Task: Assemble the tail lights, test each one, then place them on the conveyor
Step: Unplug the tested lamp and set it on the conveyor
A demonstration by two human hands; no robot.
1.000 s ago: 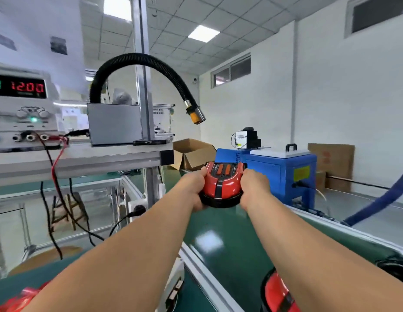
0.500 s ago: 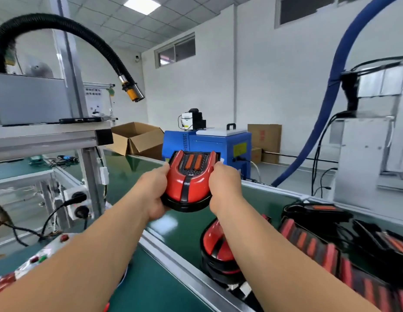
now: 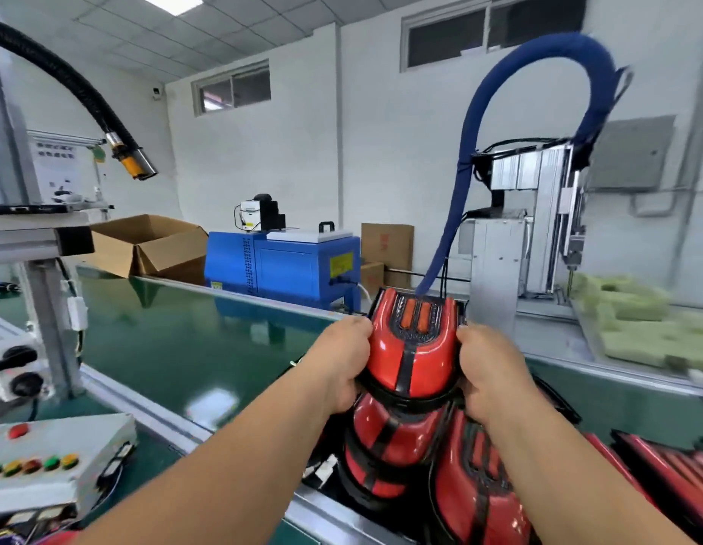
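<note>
Tail light (image 3: 413, 348) is gripped between left hand (image 3: 338, 367) and right hand (image 3: 487, 371), above the conveyor (image 3: 165, 340).

Both bare forearms reach forward. The left hand (image 3: 339, 361) and right hand (image 3: 486, 369) curl their fingers around the tail light (image 3: 412, 350), gripping its opposite sides.

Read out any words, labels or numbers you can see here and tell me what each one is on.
No text is legible.
The yellow label on the blue machine: too blurred.
The red print on the upright cardboard box: too blurred.
The white notice board at left: too blurred.
</note>
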